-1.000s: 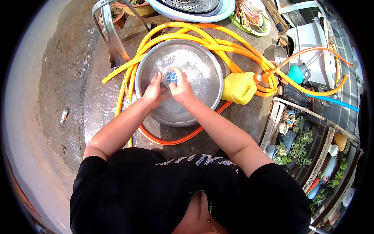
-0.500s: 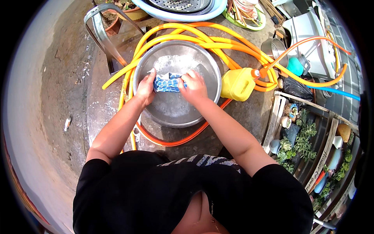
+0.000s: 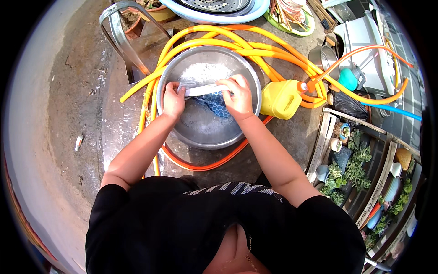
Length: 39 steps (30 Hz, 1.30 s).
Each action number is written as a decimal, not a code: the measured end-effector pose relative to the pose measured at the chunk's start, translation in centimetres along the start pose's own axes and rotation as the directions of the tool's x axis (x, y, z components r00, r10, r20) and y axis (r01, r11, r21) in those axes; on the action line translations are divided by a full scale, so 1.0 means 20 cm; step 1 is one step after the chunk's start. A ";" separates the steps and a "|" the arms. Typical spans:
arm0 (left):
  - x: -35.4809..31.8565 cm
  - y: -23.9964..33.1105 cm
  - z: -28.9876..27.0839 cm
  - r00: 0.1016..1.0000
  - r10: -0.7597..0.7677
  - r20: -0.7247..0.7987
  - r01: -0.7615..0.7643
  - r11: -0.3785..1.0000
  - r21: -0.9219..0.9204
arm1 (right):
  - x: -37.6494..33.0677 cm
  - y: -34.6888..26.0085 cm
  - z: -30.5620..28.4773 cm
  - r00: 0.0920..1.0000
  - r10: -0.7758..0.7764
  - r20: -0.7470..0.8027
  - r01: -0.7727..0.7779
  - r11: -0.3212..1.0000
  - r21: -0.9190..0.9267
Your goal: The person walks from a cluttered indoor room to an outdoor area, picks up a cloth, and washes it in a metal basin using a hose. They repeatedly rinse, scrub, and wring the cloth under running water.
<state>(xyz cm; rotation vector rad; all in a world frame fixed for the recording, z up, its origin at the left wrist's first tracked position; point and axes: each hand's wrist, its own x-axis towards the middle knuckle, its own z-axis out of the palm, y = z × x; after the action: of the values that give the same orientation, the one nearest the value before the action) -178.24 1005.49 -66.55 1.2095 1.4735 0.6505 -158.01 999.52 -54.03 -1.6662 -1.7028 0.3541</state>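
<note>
A blue-and-white patterned cloth (image 3: 215, 105) hangs over soapy water in a round metal basin (image 3: 194, 133). Along its upper edge a white band is stretched between my two hands. My left hand (image 3: 174, 101) pinches the band's left end, where some greyish wet fabric bunches behind the fingers. The right end is gripped by my right hand (image 3: 238, 98), thumb below and fingers folded over it. The cloth's lower part droops near the right hand, dark and wet. White foam (image 3: 205, 71) floats in the far part of the basin.
A thick orange hose (image 3: 191, 44) coils around the basin. A yellow jug (image 3: 280, 99) stands right beside it. Behind are a light-blue tub (image 3: 214, 19) and a green basin (image 3: 303, 32); at far left, a metal frame (image 3: 119, 34). Wooden planters (image 3: 378, 182) line the right.
The bunched cloth has been opened out, with its white band now drawn taut between my hands. My right hand has shifted slightly right and my left fingers have turned inward.
</note>
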 end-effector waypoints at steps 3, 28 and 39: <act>-0.18 0.34 -0.09 0.991 0.136 0.007 -0.135 0.979 0.151 | -0.13 0.01 -0.18 0.949 -0.048 0.311 0.103 0.982 -0.161; -0.27 0.45 -0.08 0.688 0.165 0.707 -0.707 0.377 0.599 | -0.35 0.32 0.21 0.863 0.310 0.400 -0.154 0.914 -0.374; -0.17 0.19 -0.01 0.997 0.068 0.037 -0.076 0.960 0.269 | -0.17 0.25 0.37 0.820 0.532 0.212 -0.553 0.831 0.053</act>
<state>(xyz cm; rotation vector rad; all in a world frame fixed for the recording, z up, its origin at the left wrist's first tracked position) -177.49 1003.68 -61.85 1.4821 1.5358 0.4886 -159.38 998.99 -63.38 -2.0685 -1.2646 0.8886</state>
